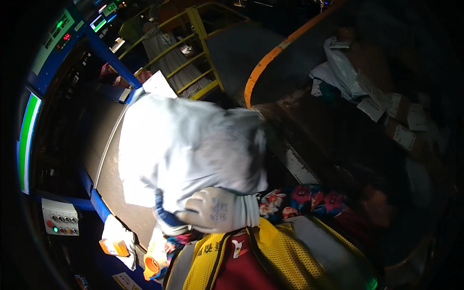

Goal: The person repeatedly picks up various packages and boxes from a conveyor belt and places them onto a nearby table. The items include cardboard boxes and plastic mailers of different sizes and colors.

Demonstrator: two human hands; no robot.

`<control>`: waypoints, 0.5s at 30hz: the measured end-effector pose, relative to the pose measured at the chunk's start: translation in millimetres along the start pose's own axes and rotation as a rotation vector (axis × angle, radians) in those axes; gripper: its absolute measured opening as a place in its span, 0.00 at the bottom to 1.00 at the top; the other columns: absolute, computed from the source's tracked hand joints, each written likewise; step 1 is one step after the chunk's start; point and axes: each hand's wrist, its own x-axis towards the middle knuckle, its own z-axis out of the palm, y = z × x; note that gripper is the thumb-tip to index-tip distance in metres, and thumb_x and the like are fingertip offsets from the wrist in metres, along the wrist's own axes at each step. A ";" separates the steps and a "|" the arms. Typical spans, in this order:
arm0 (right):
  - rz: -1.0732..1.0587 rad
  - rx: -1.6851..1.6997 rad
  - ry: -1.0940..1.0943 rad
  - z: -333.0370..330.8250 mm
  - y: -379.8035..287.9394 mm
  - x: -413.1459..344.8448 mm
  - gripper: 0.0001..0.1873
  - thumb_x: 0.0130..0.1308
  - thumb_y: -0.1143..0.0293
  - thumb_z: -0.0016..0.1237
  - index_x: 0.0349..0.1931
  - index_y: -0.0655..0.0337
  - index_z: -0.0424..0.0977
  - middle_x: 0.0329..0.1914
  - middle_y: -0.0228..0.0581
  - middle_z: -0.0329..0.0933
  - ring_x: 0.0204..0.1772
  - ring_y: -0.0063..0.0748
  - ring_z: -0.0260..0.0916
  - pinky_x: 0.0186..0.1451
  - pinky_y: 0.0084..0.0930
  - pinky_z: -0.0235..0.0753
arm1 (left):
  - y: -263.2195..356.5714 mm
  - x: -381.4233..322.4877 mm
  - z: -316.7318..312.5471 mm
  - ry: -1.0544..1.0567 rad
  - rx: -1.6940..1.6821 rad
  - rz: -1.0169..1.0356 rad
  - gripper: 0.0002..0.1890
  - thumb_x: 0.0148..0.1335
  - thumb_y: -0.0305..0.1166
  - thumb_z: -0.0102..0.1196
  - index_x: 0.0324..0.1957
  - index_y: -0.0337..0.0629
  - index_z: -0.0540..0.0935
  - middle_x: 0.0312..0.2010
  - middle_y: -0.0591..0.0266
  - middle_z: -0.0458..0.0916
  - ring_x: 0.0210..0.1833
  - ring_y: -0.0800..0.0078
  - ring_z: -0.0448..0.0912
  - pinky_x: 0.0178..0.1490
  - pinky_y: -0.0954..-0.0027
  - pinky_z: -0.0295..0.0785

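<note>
A large pale plastic mailer bag (pixel 192 145) fills the middle of the view, blurred and glaring white on its left side. At its near edge, my right hand (pixel 212 210) has its fingers curled on the plastic, in a light knit glove with blue print. Against the bag's lower left corner is my left hand (pixel 163 212), in a glove with a dark blue part and white cuff; most of its fingers are hidden. Beneath the bag lies a brown worktop (pixel 112 174). By my left forearm there is an orange plastic item (pixel 152 266).
A control box (pixel 61 219) with knobs and lit buttons stands at left, below a lit screen (pixel 29 141). A small carton (pixel 114 247) rests on white plastic. Beyond are a yellow railing (pixel 203 54) and an orange curved edge (pixel 261 65). Parcels (pixel 402 127) lie at right.
</note>
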 end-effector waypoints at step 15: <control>1.943 -0.684 0.264 -263.7 180.7 -300.8 0.45 0.67 0.43 0.53 0.75 0.61 0.53 0.74 0.54 0.61 0.72 0.52 0.64 0.71 0.45 0.68 | 43.8 5.6 -135.9 0.786 1.627 0.700 0.37 0.69 0.31 0.57 0.75 0.39 0.55 0.72 0.46 0.62 0.72 0.55 0.65 0.75 0.57 0.60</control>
